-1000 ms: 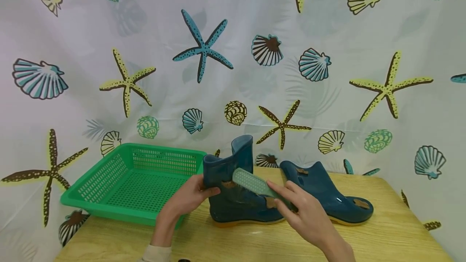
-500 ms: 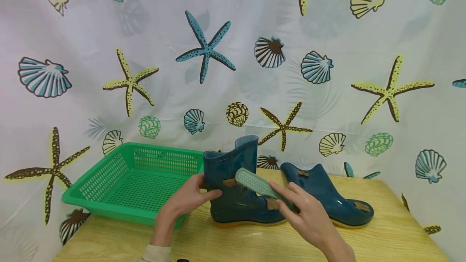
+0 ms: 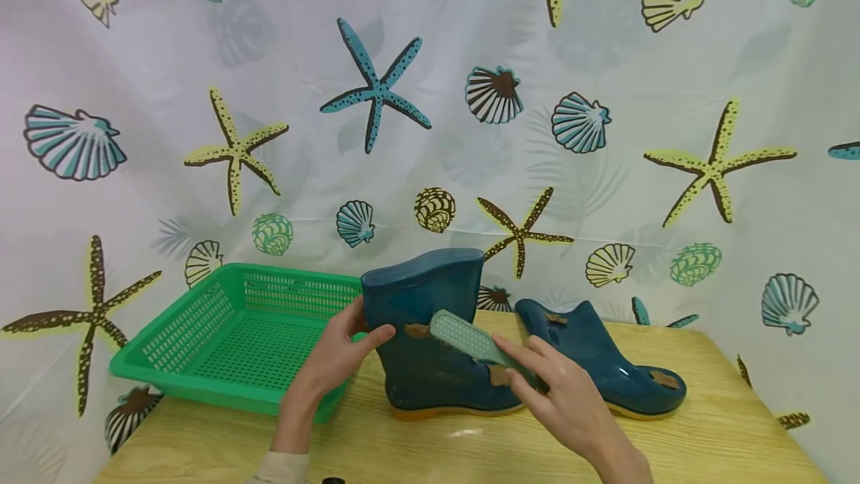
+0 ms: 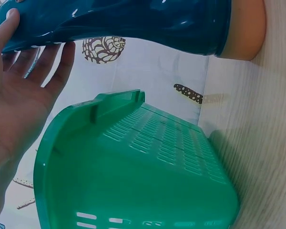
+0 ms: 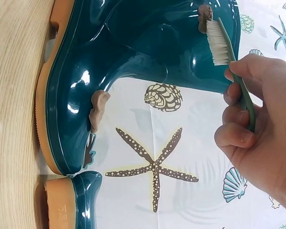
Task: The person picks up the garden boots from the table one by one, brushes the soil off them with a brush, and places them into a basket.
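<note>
A dark teal rubber boot (image 3: 430, 372) stands upright on the table, with a brown patch (image 3: 416, 330) on its shaft and another brown patch (image 3: 499, 375) on its foot. My left hand (image 3: 343, 346) holds the shaft from the left, its thumb on the near side; in the left wrist view the fingers (image 4: 38, 67) reach around the other side. In my right hand (image 3: 561, 394) is a green scrub brush (image 3: 470, 338). Its white bristles (image 5: 216, 43) meet the shaft at the edge of the upper brown patch (image 5: 205, 19), in the right wrist view.
Behind and right of this boot stands a second teal boot (image 3: 591, 349), also with brown patches. A green slotted basket (image 3: 208, 387) sits at the left of the wooden table (image 3: 457, 454). A curtain (image 3: 430, 13) printed with shells and starfish hangs behind.
The boot's shaft has turned and spread wider, its top rim now facing more toward me. My left hand has shifted slightly left and up with it. The brush stays near the upper patch.
</note>
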Demonstrator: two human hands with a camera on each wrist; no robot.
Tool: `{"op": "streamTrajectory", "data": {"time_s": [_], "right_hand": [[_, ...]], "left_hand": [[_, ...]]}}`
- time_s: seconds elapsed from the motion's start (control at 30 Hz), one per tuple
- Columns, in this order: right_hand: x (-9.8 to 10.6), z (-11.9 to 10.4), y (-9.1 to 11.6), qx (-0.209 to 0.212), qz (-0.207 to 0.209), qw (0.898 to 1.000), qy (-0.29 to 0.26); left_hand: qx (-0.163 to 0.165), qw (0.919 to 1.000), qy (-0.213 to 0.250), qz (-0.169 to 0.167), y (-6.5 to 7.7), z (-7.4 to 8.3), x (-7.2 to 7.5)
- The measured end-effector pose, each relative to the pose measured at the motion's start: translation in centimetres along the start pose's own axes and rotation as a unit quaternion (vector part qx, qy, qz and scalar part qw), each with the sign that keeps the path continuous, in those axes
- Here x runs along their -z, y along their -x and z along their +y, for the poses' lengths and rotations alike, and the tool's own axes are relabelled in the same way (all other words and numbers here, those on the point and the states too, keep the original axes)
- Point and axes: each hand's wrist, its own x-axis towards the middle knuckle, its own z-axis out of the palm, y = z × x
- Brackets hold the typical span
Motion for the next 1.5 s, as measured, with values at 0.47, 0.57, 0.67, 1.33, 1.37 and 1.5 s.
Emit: {"op": "streamTrajectory", "data": {"time_s": [0.47, 0.57, 0.67, 1.33, 1.37, 1.5], "right_hand": [[0.1, -0.1, -0.1, 0.020, 0.039, 0.999, 0.015], [-0.1, -0.2, -0.1, 0.036, 0.050, 0.998, 0.006], [-0.5, -0.5, -0.2, 0.053, 0.046, 0.998, -0.005], [-0.7, -0.8, 0.0, 0.050, -0.011, 0.999, -0.002], [-0.7, -0.8, 0.0, 0.054, -0.009, 0.999, 0.001], [-0.7, -0.6, -0.1, 0.073, 0.019, 0.997, -0.003]], "left_hand": [[-0.007, 0.9997, -0.025, 0.004, 0.1, 0.5, -0.2], [-0.019, 0.9996, -0.020, 0.001, 0.2, 0.7, -0.1], [-0.027, 0.9996, -0.006, -0.003, 0.3, 0.9, 0.0], [-0.020, 0.9998, 0.001, -0.006, 0.5, 0.9, 0.0], [-0.020, 0.9998, 0.000, -0.006, 0.5, 0.9, 0.0], [-0.017, 0.9998, -0.001, -0.007, 0.4, 1.0, 0.0]]}}
